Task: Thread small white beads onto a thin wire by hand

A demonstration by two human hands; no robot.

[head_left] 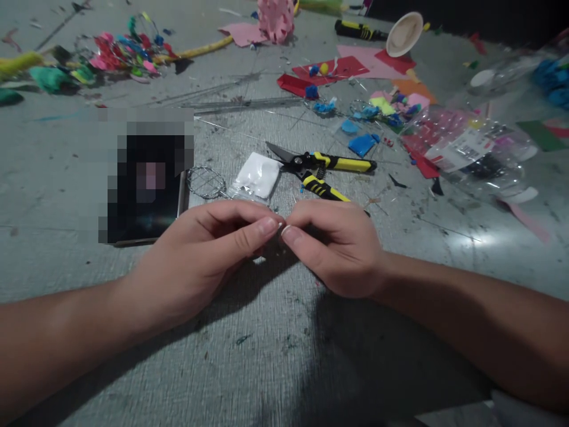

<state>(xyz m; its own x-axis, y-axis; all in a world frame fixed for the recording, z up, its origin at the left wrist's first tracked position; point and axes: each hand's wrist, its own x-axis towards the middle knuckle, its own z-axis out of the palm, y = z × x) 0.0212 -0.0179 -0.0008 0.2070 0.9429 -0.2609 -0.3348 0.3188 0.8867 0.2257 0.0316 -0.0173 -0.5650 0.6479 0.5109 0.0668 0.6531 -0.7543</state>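
Note:
My left hand [195, 255] and my right hand [338, 246] meet above the table, thumbs and forefingers pinched with the tips almost touching. A tiny white bit [280, 226] shows at the left fingertips; its kind is too small to make out. Another small white piece [259, 260] peeks out below the left fingers. What the right fingers hold, if anything, is hidden. Just beyond the hands lie a clear packet with a soft white block [256, 175] and yellow-and-black snips [306, 163] with their blades and handles spread. A twisted wire loop [207, 181] rests beside the packet.
A dark-screened device [146, 201], partly blurred, stands left. Colourful clay pieces on wire [124, 53] lie at the back left. Red paper [331, 68], a paper cup [404, 34], a clear plastic container [475, 145] and blue clay packets [362, 144] spread across the right.

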